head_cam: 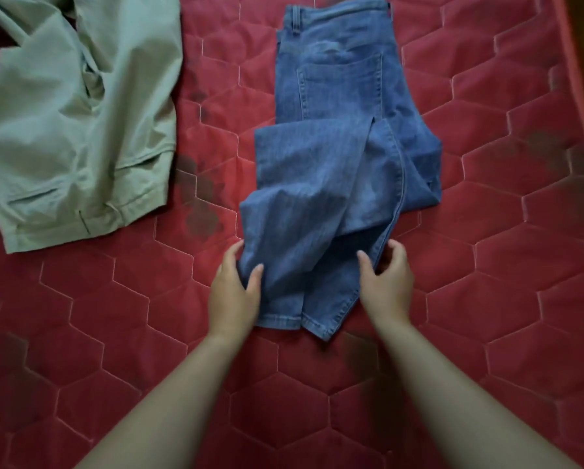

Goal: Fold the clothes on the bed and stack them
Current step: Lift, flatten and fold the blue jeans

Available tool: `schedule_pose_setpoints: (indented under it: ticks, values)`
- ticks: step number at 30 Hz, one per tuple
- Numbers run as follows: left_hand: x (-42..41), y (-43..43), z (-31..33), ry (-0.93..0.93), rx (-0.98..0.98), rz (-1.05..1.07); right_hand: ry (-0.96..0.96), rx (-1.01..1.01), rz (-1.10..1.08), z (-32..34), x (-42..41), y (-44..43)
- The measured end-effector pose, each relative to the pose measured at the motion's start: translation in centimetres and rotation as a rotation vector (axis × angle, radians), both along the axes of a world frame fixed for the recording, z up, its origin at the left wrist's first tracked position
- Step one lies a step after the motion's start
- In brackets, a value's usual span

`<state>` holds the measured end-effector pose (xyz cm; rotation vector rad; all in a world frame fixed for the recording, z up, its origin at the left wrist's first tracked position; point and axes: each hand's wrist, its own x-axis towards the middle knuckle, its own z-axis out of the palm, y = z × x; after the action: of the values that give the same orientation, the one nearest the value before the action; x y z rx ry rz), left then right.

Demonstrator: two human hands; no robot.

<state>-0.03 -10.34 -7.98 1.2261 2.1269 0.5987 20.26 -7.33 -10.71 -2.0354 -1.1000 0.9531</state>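
A pair of blue jeans (pixel 338 137) lies lengthwise on the red quilted bed (pixel 487 265), waistband at the far end, back pocket up, legs doubled back with the hems toward me. My left hand (pixel 234 289) pinches the left edge of the bunched leg fabric between thumb and fingers. My right hand (pixel 387 279) grips the right side seam of the same leg section. A pale green garment (pixel 77 123) lies rumpled at the far left, apart from the jeans.
The bed's right edge (pixel 578 79) runs along the far right, with a dark gap beyond it. Dark stains (pixel 199 204) mark the cover between the two garments. Bare red cover lies around my forearms.
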Motion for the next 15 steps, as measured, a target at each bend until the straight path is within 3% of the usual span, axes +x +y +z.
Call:
schedule_pose_setpoints:
  ticks: [5,11,13,15]
  values:
    - [-0.5,-0.5,1.4,-0.128,0.023,0.009,0.076,0.012,-0.051,1.2,0.0,-0.7]
    - [0.1,-3.9,6.0,-0.234,0.056,-0.067,0.110,0.225,-0.078,7.2,0.6,-5.0]
    - [-0.1,-5.9,6.6,-0.226,0.035,-0.105,0.040,0.226,-0.063,7.8,1.3,-7.7]
    - [-0.6,-8.0,6.1,-0.184,-0.029,-0.157,-0.109,0.105,-0.031,7.0,1.8,-10.5]
